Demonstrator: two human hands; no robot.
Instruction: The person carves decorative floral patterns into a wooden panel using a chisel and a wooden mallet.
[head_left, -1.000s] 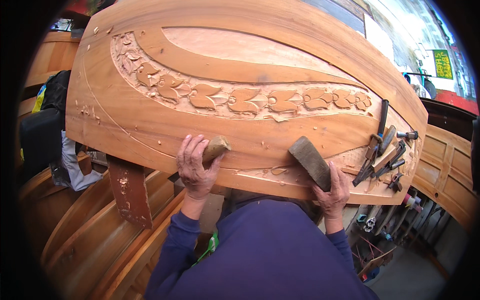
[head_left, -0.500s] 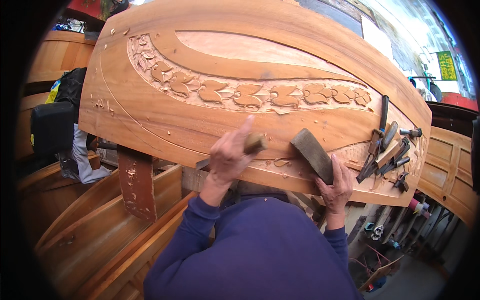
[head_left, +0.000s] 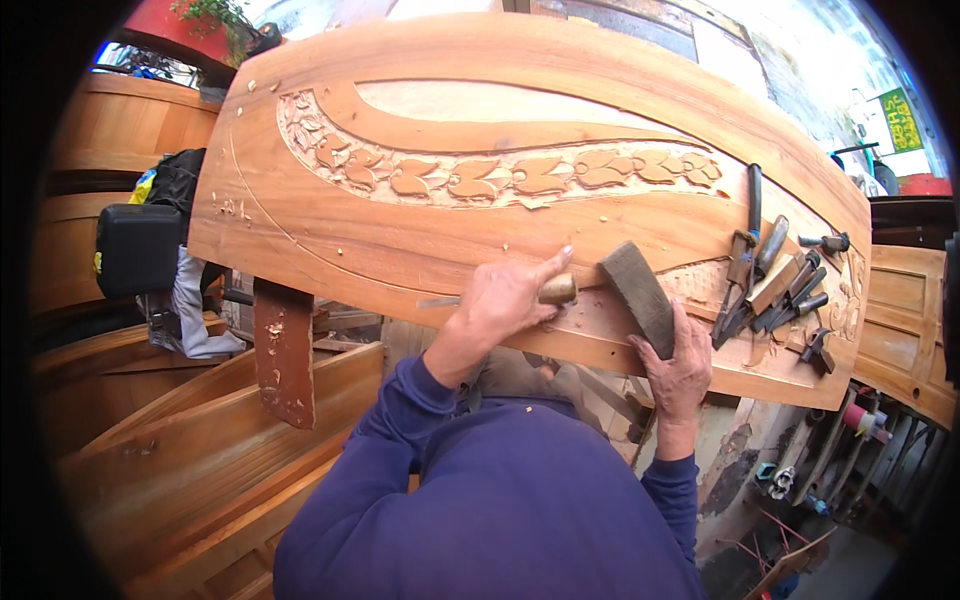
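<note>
While left hand (head_left: 508, 302) grips wooden-handled tool (head_left: 560, 290), right hand (head_left: 682, 362) holding block (head_left: 637, 297), jutting forward

The left hand (head_left: 500, 302) gripped a chisel (head_left: 559, 289), handle end to the right; the right hand (head_left: 681, 364) held a block (head_left: 638, 292) over the carved panel (head_left: 400, 243), near heaped tools (head_left: 772, 290).

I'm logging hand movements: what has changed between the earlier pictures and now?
The left hand, holding a wooden-handled tool, has moved rightward along the wooden panel, closer to the dark block. Nothing was visibly picked up or let go. The right hand still grips the block, and the loose tools still lie toward the panel's right end.
</note>
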